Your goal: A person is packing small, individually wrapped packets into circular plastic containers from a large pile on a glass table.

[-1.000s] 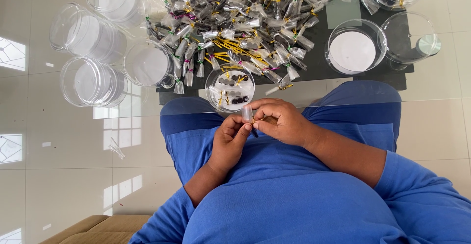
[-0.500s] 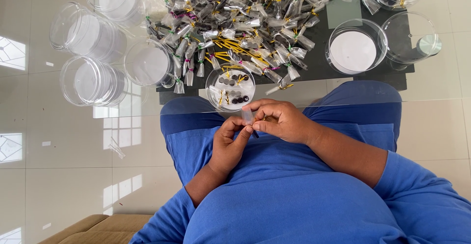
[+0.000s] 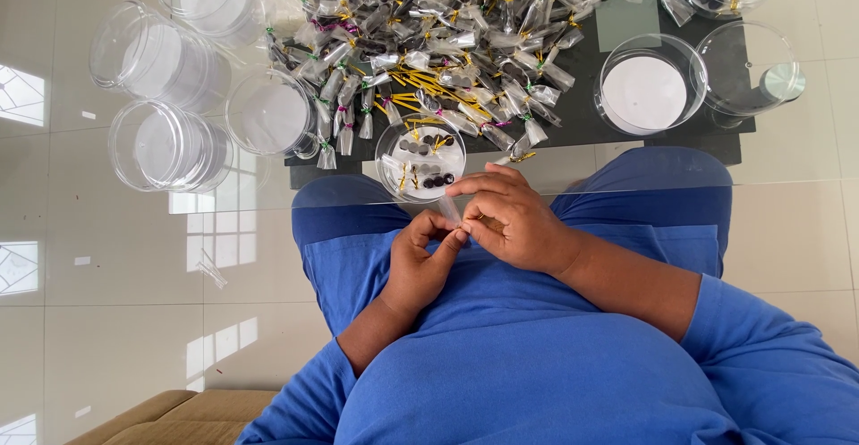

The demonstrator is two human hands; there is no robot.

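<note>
The little clear bag point(image 3: 454, 213) sits pinched between both hands, just below the small clear dish point(image 3: 420, 156) that holds dark round pieces and yellow ties. The left hand point(image 3: 419, 260) has its thumb and finger closed on the bag's lower end. The right hand point(image 3: 512, 219) has its fingertips closed on the top. To do this well, I think the grip should stay soft and close to the bag's neck, so it does not slip. The big pile of bags point(image 3: 447, 42) lies above the dish.
</note>
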